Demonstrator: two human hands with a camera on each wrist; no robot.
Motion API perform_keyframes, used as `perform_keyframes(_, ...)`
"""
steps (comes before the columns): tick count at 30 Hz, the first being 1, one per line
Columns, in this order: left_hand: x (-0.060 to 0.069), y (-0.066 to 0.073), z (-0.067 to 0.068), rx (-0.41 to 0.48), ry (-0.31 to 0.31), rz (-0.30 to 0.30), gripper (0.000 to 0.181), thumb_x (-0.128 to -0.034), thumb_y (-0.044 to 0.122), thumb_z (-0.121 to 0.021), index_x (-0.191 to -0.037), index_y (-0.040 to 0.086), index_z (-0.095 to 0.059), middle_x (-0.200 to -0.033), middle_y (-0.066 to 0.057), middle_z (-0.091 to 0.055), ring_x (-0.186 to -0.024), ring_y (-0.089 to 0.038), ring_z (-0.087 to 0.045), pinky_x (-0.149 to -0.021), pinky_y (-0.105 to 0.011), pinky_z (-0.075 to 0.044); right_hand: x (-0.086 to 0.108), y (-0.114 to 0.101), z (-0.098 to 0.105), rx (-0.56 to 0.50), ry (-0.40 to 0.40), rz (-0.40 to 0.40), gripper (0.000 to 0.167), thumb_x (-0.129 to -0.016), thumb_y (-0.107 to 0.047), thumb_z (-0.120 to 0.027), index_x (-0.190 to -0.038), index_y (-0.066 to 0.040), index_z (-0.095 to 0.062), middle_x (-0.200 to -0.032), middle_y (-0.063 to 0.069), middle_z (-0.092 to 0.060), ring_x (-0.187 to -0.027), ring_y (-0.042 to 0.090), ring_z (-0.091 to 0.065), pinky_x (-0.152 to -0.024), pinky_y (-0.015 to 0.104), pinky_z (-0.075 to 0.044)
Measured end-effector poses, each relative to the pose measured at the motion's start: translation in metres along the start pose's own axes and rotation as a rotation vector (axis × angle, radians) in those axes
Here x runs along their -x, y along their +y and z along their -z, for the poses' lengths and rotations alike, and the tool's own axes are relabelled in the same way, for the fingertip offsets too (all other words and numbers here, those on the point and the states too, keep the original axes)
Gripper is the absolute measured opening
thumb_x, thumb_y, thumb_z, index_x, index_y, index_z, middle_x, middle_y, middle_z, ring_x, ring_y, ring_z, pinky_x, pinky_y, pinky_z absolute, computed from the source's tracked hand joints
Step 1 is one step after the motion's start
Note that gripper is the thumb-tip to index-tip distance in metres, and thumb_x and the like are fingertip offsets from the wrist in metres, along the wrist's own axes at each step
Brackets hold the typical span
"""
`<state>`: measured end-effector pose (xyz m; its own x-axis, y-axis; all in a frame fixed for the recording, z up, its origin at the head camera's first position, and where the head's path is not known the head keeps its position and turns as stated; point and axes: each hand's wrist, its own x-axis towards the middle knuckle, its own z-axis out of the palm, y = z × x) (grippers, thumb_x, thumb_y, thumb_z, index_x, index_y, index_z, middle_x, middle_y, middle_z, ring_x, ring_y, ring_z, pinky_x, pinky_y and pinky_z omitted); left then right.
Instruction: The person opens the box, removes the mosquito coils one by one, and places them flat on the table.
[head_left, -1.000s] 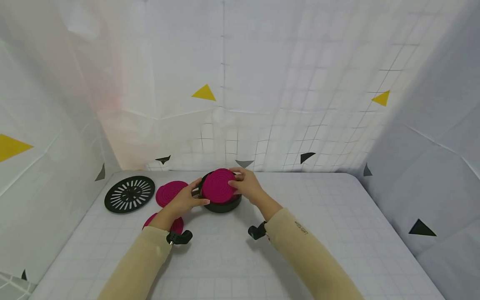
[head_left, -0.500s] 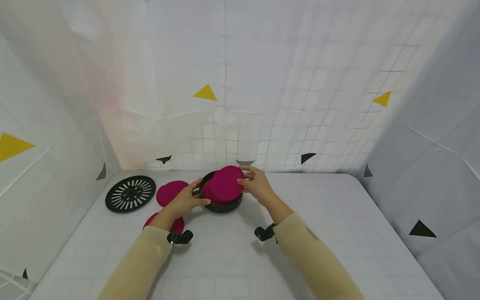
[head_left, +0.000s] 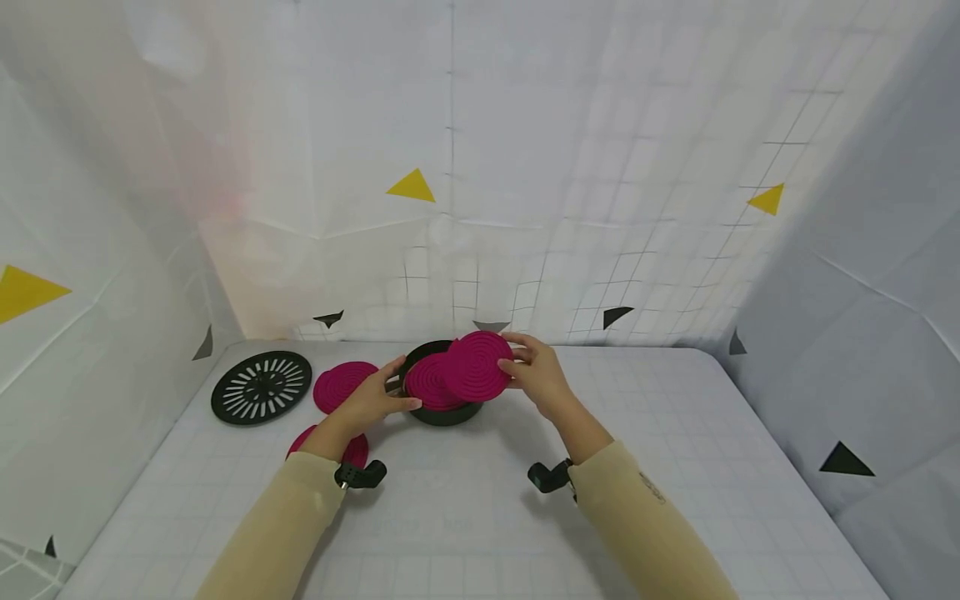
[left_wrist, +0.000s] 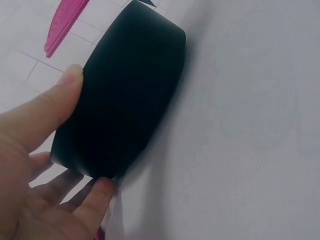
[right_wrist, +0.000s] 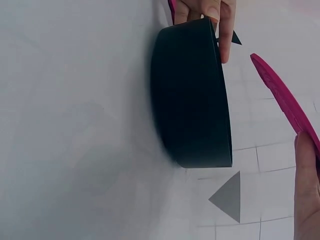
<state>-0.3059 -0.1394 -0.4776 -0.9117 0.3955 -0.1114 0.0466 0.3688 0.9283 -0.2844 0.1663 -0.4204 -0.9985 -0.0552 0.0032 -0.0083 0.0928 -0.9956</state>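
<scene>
Magenta coaster (head_left: 477, 367), raised and face toward the head camera, lies just left of the right hand (head_left: 542, 379), which pinches its right edge, thumb in front; being round, it has no long axis. Head-on it overlaps the black holder (head_left: 448, 415), but the right wrist view shows a gap to the rim (the clearance that seems to matter). The left hand (head_left: 372, 397) grips the holder's left side; at least one inner coaster (head_left: 429, 385) sits within. Farther left lie loose coasters (head_left: 343, 385) and a slotted disc (head_left: 262, 387); bare table (head_left: 675, 450) opens rightward.
</scene>
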Motion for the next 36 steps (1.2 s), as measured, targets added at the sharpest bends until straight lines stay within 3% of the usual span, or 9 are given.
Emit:
perform_keyframes(17, 0.002, -0.003, -0.002, 0.012, 0.001, 0.008, 0.103, -0.0853, 0.026, -0.082, -0.161, 0.011, -0.014, -0.164, -0.017, -0.021, -0.147, -0.039, -0.028, -0.111, -0.057, -0.035, 0.019, 0.016, 0.020, -0.030, 0.080, 0.026, 0.052, -0.093, 0.006, -0.065, -0.143, -0.005, -0.053, -0.118, 0.027, -0.065, -0.086, 0.016, -0.068, -0.072, 0.033, -0.061)
perform_keyframes(36, -0.001, -0.002, -0.002, -0.001, 0.013, 0.026, 0.104, -0.0850, 0.028, -0.082, -0.162, 0.014, -0.014, -0.163, -0.016, -0.024, -0.148, -0.037, -0.026, -0.111, -0.056, -0.035, 0.023, 0.041, 0.041, -0.066, 0.255, 0.012, 0.052, -0.096, 0.004, -0.062, -0.145, -0.005, -0.050, -0.123, 0.028, -0.061, -0.082, 0.009, -0.068, -0.070, 0.027, -0.060)
